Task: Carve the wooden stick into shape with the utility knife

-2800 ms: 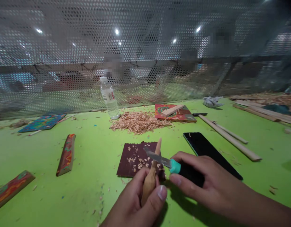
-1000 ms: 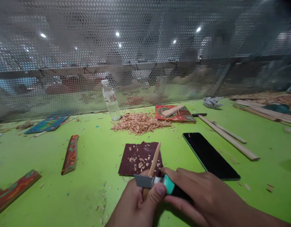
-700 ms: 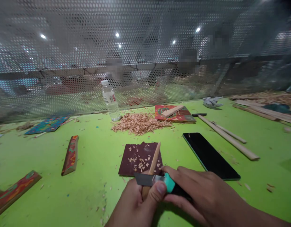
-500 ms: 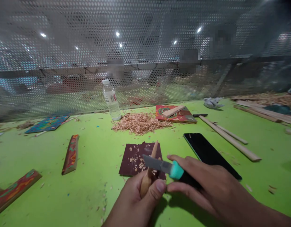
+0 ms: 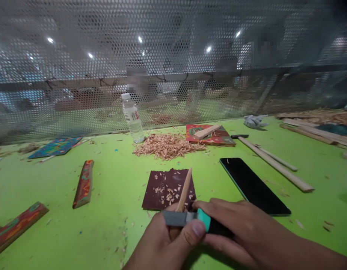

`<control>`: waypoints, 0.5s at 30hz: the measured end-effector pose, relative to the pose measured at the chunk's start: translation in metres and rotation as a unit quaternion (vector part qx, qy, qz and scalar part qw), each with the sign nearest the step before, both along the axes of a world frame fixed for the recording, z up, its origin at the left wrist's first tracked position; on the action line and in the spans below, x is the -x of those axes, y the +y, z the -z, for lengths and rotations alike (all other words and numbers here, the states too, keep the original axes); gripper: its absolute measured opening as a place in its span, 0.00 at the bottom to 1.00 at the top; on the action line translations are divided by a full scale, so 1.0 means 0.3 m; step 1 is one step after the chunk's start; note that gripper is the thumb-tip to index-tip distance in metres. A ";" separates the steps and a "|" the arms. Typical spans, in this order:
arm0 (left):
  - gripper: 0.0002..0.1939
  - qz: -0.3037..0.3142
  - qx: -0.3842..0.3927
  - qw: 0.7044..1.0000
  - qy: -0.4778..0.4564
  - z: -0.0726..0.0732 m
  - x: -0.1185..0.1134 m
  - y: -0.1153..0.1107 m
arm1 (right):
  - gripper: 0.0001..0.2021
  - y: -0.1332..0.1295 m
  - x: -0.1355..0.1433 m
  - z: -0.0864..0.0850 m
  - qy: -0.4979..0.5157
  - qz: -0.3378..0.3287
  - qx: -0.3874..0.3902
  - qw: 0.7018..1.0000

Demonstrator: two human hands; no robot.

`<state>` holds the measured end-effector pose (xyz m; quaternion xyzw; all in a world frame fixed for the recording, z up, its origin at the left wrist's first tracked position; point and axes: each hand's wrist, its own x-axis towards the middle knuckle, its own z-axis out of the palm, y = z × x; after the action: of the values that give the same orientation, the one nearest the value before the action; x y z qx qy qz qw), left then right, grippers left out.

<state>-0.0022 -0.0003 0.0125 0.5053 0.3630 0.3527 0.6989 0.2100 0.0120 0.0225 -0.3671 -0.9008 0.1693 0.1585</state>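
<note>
My left hand (image 5: 165,242) is closed round the lower part of a carved wooden stick (image 5: 185,190), whose pointed end tilts up and slightly right. In my right hand (image 5: 243,228) is a utility knife (image 5: 204,220) with a black and teal handle. Its grey blade lies across the stick, pointing left, just above my left thumb, which touches the knife near the blade's base. Beyond the hands, a dark brown sheet (image 5: 159,189) lies on the green table with pale shavings scattered over it.
A pile of shavings (image 5: 168,146) and a water bottle (image 5: 133,120) stand behind the sheet. A phone (image 5: 254,185) and a hammer-like tool (image 5: 275,165) lie right. Painted wood pieces (image 5: 83,183) are left. A perforated metal screen (image 5: 162,56) runs across the back.
The knife has moved down the stick toward my left thumb, and my right hand has come lower and closer to my left. The stick's tip has shifted slightly right.
</note>
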 end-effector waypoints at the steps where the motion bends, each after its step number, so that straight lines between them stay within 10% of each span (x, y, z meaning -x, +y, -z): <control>1: 0.26 -0.005 0.000 1.000 0.014 0.003 0.001 -0.001 | 0.08 0.000 -0.001 0.003 0.003 -0.001 -0.016 1.000; 15: 0.25 -0.071 0.017 0.996 0.043 0.009 -0.018 -0.011 | 0.19 -0.011 0.001 0.029 0.020 0.038 -0.232 0.972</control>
<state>0.0031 -0.0035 0.0099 0.4812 0.4334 0.3732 0.6643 0.2098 0.0085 0.0139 -0.3503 -0.8977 -0.0433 0.2638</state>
